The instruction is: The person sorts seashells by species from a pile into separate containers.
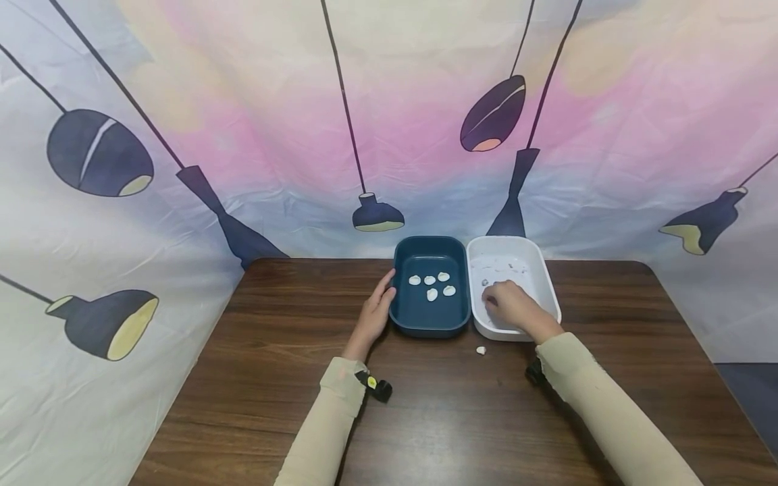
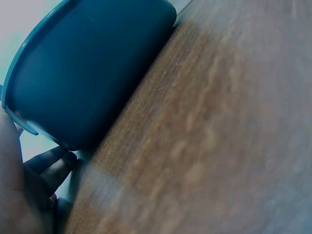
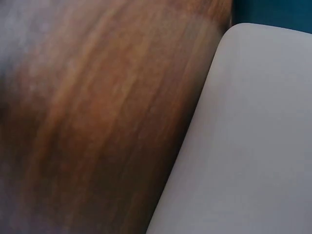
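My left hand [image 1: 373, 314] touches the left side of a dark teal tray [image 1: 429, 332]. In the left wrist view its fingers [image 2: 57, 170] lie against the tray's outer wall. Several small white pieces, shell-like [image 1: 432, 294], are spread over the teal tray's floor. My right hand [image 1: 514, 306] reaches into the white tray [image 1: 550, 287] with its fingers bent downward. Whether anything is between those fingertips is hidden. A few small greyish bits [image 1: 485, 282] show on the white tray's floor. In the right wrist view only the white tray's outer wall [image 3: 253, 131] and table appear.
Both trays stand side by side at the far edge of a brown wooden table [image 1: 437, 418]. One small white piece [image 1: 481, 350] lies on the table in front of the white tray. A cloth printed with lamps [image 1: 286, 121] hangs behind.
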The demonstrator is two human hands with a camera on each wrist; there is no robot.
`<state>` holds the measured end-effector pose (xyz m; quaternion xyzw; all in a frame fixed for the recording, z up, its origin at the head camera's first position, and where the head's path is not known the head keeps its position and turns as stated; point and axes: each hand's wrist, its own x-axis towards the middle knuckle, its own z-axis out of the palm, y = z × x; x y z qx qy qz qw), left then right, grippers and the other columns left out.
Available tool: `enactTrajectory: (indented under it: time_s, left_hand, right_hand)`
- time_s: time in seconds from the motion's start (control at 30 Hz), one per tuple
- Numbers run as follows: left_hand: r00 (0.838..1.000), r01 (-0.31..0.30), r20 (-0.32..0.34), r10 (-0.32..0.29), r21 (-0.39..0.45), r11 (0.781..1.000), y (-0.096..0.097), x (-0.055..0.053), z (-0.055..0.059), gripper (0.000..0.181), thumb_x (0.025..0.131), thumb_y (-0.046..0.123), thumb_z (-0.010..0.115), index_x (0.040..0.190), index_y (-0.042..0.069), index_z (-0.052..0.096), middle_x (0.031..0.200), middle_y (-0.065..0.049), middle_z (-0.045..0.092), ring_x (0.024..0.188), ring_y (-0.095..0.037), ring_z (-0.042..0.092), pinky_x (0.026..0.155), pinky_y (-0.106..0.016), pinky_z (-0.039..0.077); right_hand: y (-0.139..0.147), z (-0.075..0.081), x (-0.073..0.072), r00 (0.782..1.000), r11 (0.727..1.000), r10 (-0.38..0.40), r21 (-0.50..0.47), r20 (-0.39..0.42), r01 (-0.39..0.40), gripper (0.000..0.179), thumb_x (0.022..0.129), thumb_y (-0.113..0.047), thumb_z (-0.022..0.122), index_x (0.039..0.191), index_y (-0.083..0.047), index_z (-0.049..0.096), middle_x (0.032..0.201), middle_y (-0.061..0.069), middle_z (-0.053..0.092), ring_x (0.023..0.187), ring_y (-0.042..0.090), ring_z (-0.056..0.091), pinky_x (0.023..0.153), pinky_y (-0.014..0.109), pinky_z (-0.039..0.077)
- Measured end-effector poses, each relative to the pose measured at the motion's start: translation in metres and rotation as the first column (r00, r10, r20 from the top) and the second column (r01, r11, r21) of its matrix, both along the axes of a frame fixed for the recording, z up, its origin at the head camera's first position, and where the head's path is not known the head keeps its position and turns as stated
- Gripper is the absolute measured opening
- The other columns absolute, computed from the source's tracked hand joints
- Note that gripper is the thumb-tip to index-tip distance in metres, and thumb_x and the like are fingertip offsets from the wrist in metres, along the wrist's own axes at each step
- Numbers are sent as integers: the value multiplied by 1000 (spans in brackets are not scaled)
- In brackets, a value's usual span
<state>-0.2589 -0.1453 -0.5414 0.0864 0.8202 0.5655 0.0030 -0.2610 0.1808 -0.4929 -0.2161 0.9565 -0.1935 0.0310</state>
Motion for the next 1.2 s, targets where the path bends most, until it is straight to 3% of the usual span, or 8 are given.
enactTrajectory:
  time_s: [0.2, 0.37, 0.63, 0.9, 1.2]
  left_hand:
    - [1000, -4, -3, 4, -5, 1000, -1, -1, -1, 51, 115, 40, 40, 166, 32, 37, 169, -3, 37, 155, -31, 35, 123, -59, 28]
    - [1000, -4, -2, 4, 0, 1000, -1, -1, -2, 50, 115, 38, 41, 165, 32, 38, 169, -4, 37, 154, -32, 35, 122, -60, 29]
    - [1000, -3, -6, 3, 0, 1000, -1, -1, -1, 52, 115, 44, 40, 165, 32, 38, 169, -4, 38, 154, -32, 36, 122, -60, 29]
    - [1000, -10, -2, 10, -12, 1000, -1, -1, 0, 53, 114, 46, 40, 165, 33, 37, 169, -4, 38, 154, -31, 36, 122, -59, 29]
    - [1000, 8, -6, -8, -8, 1000, -1, -2, 0, 51, 116, 35, 40, 166, 30, 36, 169, -6, 37, 154, -32, 35, 122, -58, 30]
  right_hand:
    - [1, -1, 0, 999, 1000, -30, 0, 20, 30, 39, 97, -1, 68, 133, 12, 61, 122, 29, 70, 117, 44, 67, 104, 56, 52]
    - [4, 0, 3, 1000, 999, -31, -18, 2, 31, 39, 95, 1, 67, 132, 11, 60, 117, 28, 70, 111, 44, 68, 101, 57, 52]
    - [5, 12, 12, 999, 997, -40, -61, -25, 38, 37, 95, 1, 68, 132, 9, 63, 121, 26, 71, 115, 45, 67, 103, 58, 51]
    - [4, 28, 32, 994, 996, -1, -87, -112, -9, 28, 94, 3, 69, 122, 6, 70, 120, 24, 73, 115, 43, 68, 103, 57, 51]
    - [-4, 43, 73, 965, 987, 54, -131, -256, -90, 15, 89, 8, 73, 99, -2, 77, 95, 9, 77, 93, 31, 73, 84, 50, 58]
